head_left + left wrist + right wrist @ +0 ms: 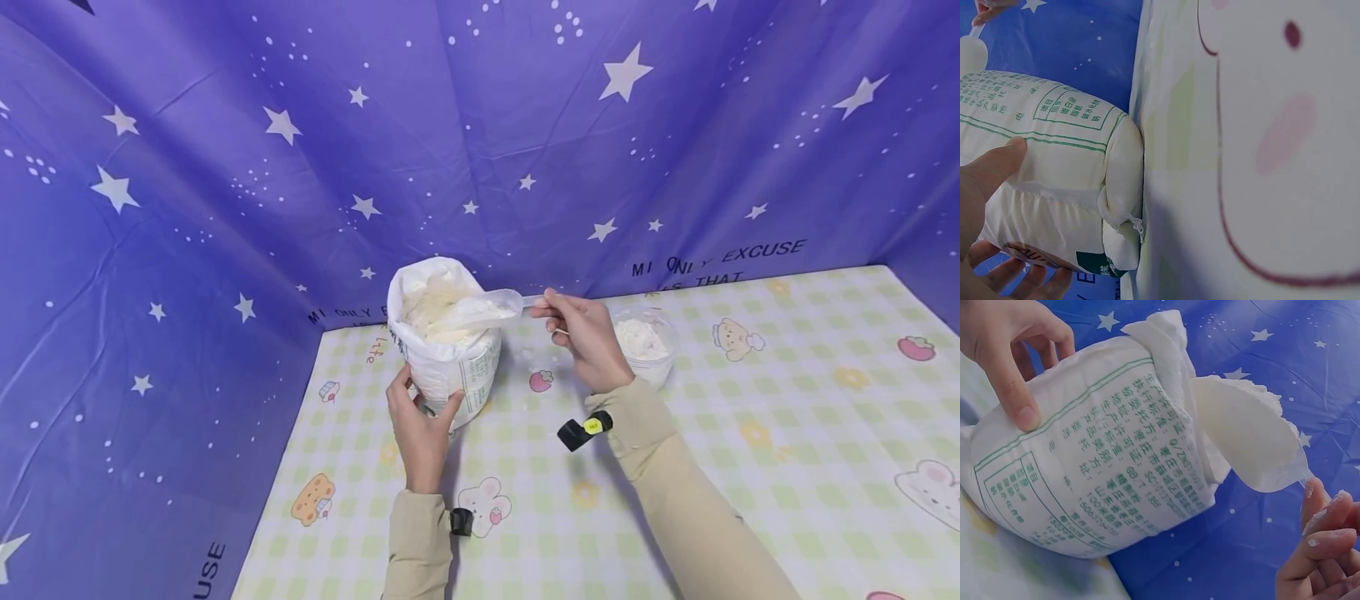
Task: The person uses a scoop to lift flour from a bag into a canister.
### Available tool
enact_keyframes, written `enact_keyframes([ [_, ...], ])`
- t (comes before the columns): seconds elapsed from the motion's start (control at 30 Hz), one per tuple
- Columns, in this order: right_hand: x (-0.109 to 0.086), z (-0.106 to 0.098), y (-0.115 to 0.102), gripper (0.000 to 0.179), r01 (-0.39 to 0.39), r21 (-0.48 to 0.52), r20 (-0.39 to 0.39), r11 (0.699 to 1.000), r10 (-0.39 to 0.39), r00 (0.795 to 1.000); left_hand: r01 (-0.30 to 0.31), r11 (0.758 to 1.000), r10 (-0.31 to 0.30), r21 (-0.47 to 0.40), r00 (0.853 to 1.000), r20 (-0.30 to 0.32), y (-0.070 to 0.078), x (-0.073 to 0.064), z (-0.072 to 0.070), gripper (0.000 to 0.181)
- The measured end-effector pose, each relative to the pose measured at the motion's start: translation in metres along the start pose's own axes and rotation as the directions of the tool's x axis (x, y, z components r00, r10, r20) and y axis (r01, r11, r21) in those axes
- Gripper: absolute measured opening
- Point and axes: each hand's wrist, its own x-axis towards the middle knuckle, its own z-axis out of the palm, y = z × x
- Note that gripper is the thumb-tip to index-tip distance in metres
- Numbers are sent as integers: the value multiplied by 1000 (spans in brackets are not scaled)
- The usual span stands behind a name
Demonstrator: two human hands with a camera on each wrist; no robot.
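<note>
A white cloth bag of flour (456, 367) with green print stands on the table, its mouth rolled down. My left hand (425, 433) grips the lower part of the bag, thumb on the near side and fingers round the other, as the left wrist view shows. In my right hand (581, 333) the handle of a clear plastic scoop (1260, 450) is pinched. Heaped with white flour, the scoop sits at the bag's mouth. White powder dusts the right fingers (1315, 519). Behind the right hand stands a clear plastic bowl (660, 371) with flour in it.
A checked tablecloth (540, 467) with cartoon prints covers the table. Some spilled powder lies between the bag and the bowl. A blue star-patterned curtain (480, 150) hangs close behind the bag and along the left side.
</note>
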Motion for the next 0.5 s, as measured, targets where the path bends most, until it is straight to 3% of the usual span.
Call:
enact_keyframes([
  [0.5, -12, -28, -7, 22, 14, 72, -13, 997, -13, 1000, 4, 1000, -4, 1, 1000, -2, 0, 0, 0, 83],
])
